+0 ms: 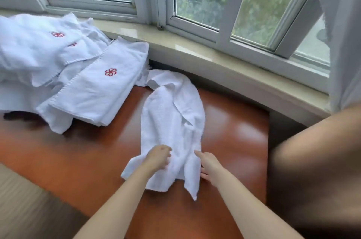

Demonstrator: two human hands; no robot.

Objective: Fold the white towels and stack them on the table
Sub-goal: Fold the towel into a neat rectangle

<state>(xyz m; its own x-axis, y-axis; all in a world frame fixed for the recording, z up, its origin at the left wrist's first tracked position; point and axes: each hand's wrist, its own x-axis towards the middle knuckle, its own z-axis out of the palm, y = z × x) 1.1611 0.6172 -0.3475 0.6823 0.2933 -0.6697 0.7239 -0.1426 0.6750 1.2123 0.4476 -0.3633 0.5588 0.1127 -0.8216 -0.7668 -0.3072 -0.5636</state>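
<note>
Status, left to right.

10 o'clock: heap of white towels (58, 67), several with a red flower logo. They overlap loosely and spill partly onto the window sill (195, 47). The front one with the logo (97, 90) lies flat-ish, maybe half folded; can't tell whether any of these count as finished. No neat stack visible anywhere, so I'd judge the stacking part not started or barely started.

Centre, 12 to 6 o'clock: one crumpled towel (172, 121) lies stretched lengthwise on the red-brown table (234, 141). Its far end touches the heap's edge, its near end is at the hands. Creased, edges curled over, no clean fold in it yet.

Left hand (159, 157) at 6 o'clock: fingers curled into the cloth, gripping the near end of the crumpled towel.

Right hand (207, 166) just right of it: fingers fairly straight, lying along the towel's right edge, touching it. Looks like reaching or smoothing, not a firm grip. Hands are close together, towel between them.

3 o'clock: blurred dark shape, close to the camera, can't identify. Curtain (340, 24) at 2 o'clock.

Judgement: early. Current step is flattening this towel before the first fold. Remaining: fold it, then work through the heap, then stack.
</note>
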